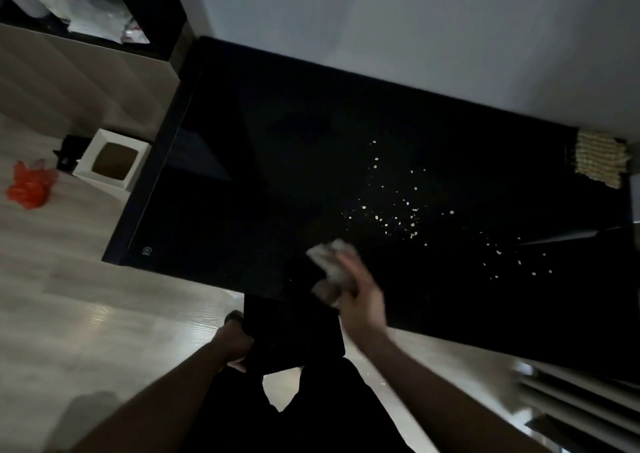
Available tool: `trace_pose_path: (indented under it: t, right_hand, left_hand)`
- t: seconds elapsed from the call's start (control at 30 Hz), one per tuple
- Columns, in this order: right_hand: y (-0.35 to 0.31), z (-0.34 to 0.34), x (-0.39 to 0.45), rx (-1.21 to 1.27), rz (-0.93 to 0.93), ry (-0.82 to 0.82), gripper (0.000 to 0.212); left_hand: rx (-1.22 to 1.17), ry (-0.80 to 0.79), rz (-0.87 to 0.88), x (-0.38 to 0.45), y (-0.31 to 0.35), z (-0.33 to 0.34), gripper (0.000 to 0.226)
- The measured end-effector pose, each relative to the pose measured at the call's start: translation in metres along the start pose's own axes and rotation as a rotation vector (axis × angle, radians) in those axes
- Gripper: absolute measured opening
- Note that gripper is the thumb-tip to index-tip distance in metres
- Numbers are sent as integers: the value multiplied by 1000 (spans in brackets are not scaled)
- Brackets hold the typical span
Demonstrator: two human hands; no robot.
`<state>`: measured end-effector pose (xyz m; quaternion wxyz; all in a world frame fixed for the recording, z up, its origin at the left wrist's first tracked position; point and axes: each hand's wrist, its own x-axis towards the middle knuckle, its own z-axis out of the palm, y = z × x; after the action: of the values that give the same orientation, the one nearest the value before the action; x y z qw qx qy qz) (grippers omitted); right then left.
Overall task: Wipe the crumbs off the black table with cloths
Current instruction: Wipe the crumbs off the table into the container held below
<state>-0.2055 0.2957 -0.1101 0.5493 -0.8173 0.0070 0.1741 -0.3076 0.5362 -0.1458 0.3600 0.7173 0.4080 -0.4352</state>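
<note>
Crumbs (398, 210) are scattered toward the black desk's (277, 175) right; a crumpled cloth (329, 265) is gripped by right-hand fingers (346, 265) near the front edge, a dark cloth (294, 335) by the left hand (235, 345)

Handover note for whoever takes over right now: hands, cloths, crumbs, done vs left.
Right hand: grip closed on a crumpled light grey cloth, blurred, at the near edge of the glossy black table.
Left hand: holds a dark black cloth hanging off that edge.
Pale crumbs are scattered across the table's right half.
Done: nothing evident.
Left: wipe all crumbs.
</note>
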Motion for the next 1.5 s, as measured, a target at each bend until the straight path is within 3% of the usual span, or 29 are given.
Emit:
trace_pose_path:
  t: [0.1, 0.2, 0.3, 0.43, 0.53, 0.77, 0.93, 1.0, 1.07, 1.17, 1.27, 1.33, 1.5]
  right_hand:
    - [1, -66, 44, -108, 27, 221, 84]
    - [14, -127, 86, -307, 89, 333, 73]
    - [48, -157, 119, -500, 170, 236, 64]
    - [68, -132, 120, -795, 185, 76, 77]
    - [56, -88, 97, -762, 46, 58, 77]
    - [47, 14, 2, -640, -280, -211, 77]
    - [28, 44, -45, -351, -157, -342, 72]
    - [15, 40, -48, -200, -77, -336, 78]
    - [-2, 29, -37, -101, -29, -275, 86]
    - [-22, 4, 3, -28, -51, -105, 82]
    - [-29, -29, 65, -120, -117, 41, 76]
    - [-26, -47, 110, -255, -131, 78, 72]
    - [0, -60, 184, -614, -107, -46, 59]
  left_hand:
    - [24, -14, 1, -2, 5, 4, 12]
    - [-14, -26, -26, -1, 7, 7, 14]
    - [5, -15, -28, 4, 2, 9, 17]
    - [-30, -37, -38, 32, -18, 15, 37]
    - [-29, -45, -44, 36, -23, 16, 33]
    - [-30, -49, -63, 12, -5, 8, 27]
    - [-14, -18, -58, -3, 9, 5, 4]
    - [-18, -17, -70, -2, 8, 6, 20]
    - [-26, -33, -64, -2, 8, 5, 24]
    - [-11, -40, -55, 0, 5, 3, 22]
    - [-7, -43, -59, 10, -3, 4, 6]
    - [-24, -39, -63, 27, -14, 8, 17]
    - [-37, -74, -82, 26, -14, 7, 23]
